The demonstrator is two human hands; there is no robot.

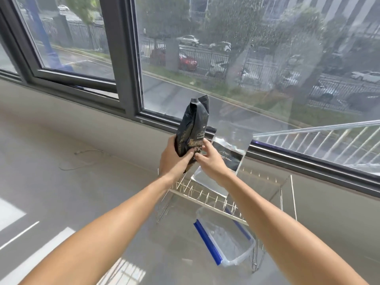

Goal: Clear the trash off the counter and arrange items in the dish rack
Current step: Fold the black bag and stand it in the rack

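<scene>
Grey counter (pixel 61 192) is stretching out under a wide window (pixel 226 58), and everything here is best placed by the wire dish rack (pixel 205 196) standing near the window side of it.

Nearest to the person, in front of the rack and partly under its lower edge, a clear plastic container (pixel 230 241) with blue clips is sitting on the counter, so it looks not yet arranged with the rest.

Just beyond the rack's front rail, a flat clear packet (pixel 224 161) with a dark label is leaning up from the rack toward the window frame; it seems to be propped there so that it stands between the prongs.

Above the rack's left end, both hands are raised around a black coffee bag (pixel 193 128), which is being held upright and clear of the rack. I would guess it is being steadied or looked over before it is set down or thrown out; which of the two I cannot tell.

The left hand (pixel 174 159) is wrapping around the bag's lower part from the left, fingers curled tight against the front, carrying the weight. The right hand (pixel 207 159) is only half closed, its fingertips (pixel 198 156) pressing on the printed front near the bottom, more a steadying touch than a full grasp.

Beyond the rack, left along the counter, a thin cable (pixel 82 159) is lying loose.
</scene>
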